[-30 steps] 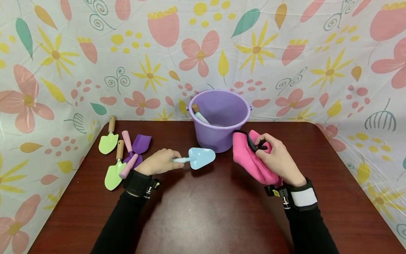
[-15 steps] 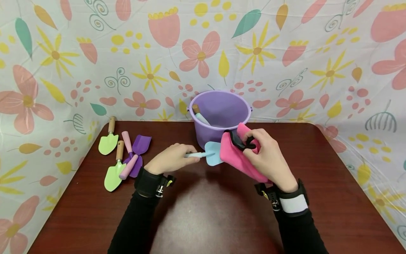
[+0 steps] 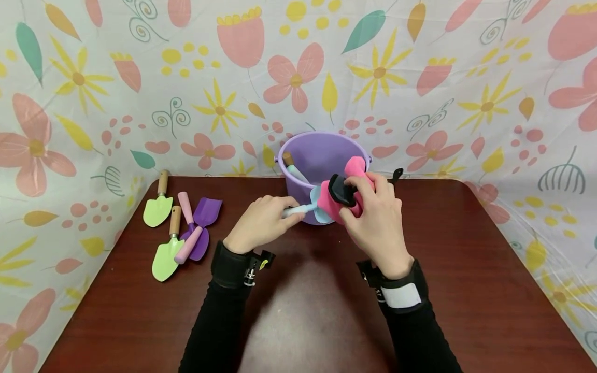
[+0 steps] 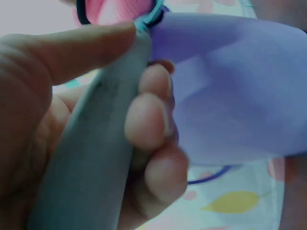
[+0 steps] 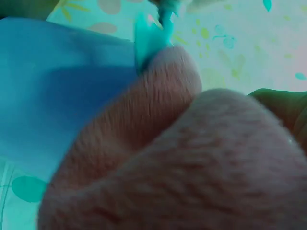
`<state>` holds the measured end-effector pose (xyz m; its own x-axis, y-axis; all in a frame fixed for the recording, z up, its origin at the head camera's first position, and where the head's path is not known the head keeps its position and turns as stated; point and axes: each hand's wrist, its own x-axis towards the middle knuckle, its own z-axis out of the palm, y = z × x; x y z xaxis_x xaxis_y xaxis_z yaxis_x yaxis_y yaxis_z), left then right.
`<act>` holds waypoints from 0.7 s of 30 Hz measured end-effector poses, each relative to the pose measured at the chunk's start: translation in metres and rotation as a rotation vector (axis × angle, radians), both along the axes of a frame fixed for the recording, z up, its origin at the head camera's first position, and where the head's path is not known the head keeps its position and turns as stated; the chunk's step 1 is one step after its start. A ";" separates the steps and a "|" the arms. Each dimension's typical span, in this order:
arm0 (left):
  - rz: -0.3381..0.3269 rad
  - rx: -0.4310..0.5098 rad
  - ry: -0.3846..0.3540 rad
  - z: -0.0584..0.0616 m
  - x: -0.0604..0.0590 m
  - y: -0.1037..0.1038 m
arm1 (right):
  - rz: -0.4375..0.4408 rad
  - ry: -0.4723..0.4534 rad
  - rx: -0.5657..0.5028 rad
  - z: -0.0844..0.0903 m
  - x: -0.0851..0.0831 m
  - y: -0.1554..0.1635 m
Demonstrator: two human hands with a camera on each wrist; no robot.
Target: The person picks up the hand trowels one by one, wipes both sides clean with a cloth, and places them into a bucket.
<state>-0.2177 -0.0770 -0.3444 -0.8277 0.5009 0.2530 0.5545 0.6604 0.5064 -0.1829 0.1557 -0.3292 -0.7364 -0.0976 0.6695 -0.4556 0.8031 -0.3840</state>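
Your hands are both grasping something over the middle of the tabletop [image 3: 289, 324]. Your left hand [image 3: 260, 223] grips a light blue trowel [image 3: 304, 209] by its handle; the left wrist view shows the thumb laid along it and the fingers curled in from the other side. The trowel's blade points to the right, in front of the bucket [image 3: 299, 196], and is partly hidden behind the pink cloth [image 3: 329, 203].

Your right hand [image 3: 377, 223] holds that cloth between thumb and fingers, with its black trim [image 3: 342, 191] facing left and a black strip [image 3: 397, 175] jutting out past your fingers. The cloth overlaps the bucket's front and rim from the head view; you cannot tell whether it touches either. In the right wrist view your own fingers hide most of the grip.

The purple bucket stands upright near the back edge, and a tool with a wooden end [image 3: 296, 172] leans inside it. Over to your left lie two green trowels [image 3: 157, 210] with wooden handles, one nearer you than the other. Just beside them, two purple shovels [image 3: 208, 211] with pink handles lie crossed. A flowered curtain [image 3: 308, 122] hangs behind the tabletop.
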 end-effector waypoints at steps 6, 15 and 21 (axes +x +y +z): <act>0.059 0.013 0.050 0.008 0.004 0.011 | -0.110 0.039 -0.001 0.001 -0.007 -0.012; 0.075 0.035 0.161 0.007 0.008 0.018 | -0.130 0.033 -0.046 -0.002 -0.019 -0.012; 0.069 0.032 0.174 0.005 0.006 0.017 | -0.089 0.029 -0.088 -0.007 -0.028 -0.006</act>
